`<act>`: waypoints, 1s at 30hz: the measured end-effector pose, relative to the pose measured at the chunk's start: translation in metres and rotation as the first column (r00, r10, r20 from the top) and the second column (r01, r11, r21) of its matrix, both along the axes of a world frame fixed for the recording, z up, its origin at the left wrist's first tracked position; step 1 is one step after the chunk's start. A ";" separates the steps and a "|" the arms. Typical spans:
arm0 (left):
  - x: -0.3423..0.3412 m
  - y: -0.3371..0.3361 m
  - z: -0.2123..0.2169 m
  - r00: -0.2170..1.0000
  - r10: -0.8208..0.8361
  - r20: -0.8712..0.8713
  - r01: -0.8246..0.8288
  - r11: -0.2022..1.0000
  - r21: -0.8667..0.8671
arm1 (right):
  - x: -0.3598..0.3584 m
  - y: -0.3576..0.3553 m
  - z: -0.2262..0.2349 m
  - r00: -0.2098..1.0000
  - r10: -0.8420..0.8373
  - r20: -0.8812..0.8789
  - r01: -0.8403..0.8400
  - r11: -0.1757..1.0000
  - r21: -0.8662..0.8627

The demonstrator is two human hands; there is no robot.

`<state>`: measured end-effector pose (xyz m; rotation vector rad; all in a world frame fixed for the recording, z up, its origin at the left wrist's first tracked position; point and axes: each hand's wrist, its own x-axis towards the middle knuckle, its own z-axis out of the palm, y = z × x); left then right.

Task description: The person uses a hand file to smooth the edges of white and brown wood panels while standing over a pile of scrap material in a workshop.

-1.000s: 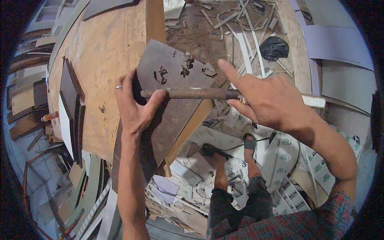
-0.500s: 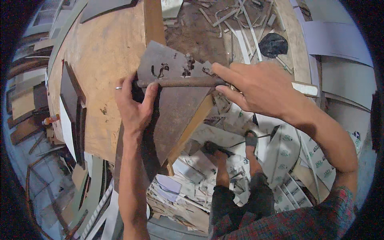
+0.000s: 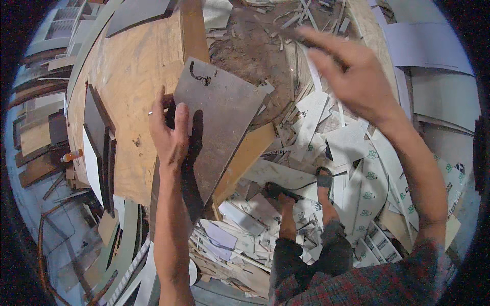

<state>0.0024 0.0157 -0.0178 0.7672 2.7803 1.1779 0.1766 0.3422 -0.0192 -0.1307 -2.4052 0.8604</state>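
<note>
A grey-brown board (image 3: pixel 224 109) lies slanted at the wooden table's edge, with dark curled scraps (image 3: pixel 204 80) near its far corner. My left hand (image 3: pixel 170 135) is at the board's left edge. Its thumb is over the board and its fingers are apart, with nothing in them. My right hand (image 3: pixel 354 76) is raised to the right of the board, smeared by motion. Its fingers are around a dark, rod-like file (image 3: pixel 283 29), which is blurred and points to the upper left; its handle is hidden.
The tan wooden table (image 3: pixel 135 92) carries a stack of dark boards (image 3: pixel 97 132) at left. White offcuts (image 3: pixel 311 120) and strips litter the floor around my feet. Large pale sheets (image 3: pixel 439 97) stand at right. A small orange bottle (image 3: pixel 71 155) is at far left.
The file has left the board, moving up and away with my right hand. My left hand has let go of the file's tip. Some dark scraps are gone from the board's top.
</note>
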 end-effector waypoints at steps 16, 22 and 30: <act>0.032 0.101 0.027 0.771 -0.618 -0.153 0.535 0.759 -0.371 | 0.332 -0.123 -0.206 0.560 0.004 0.828 0.723 0.486 -0.491; 0.021 0.105 0.033 0.775 -0.632 0.024 0.610 0.738 -0.290 | 0.332 -0.133 -0.179 0.745 0.046 0.665 0.555 0.511 -0.657; -0.021 0.089 0.016 0.819 -0.485 -0.308 0.415 0.870 -0.266 | 0.168 -0.050 -0.025 0.882 0.126 0.453 -0.064 0.987 -0.149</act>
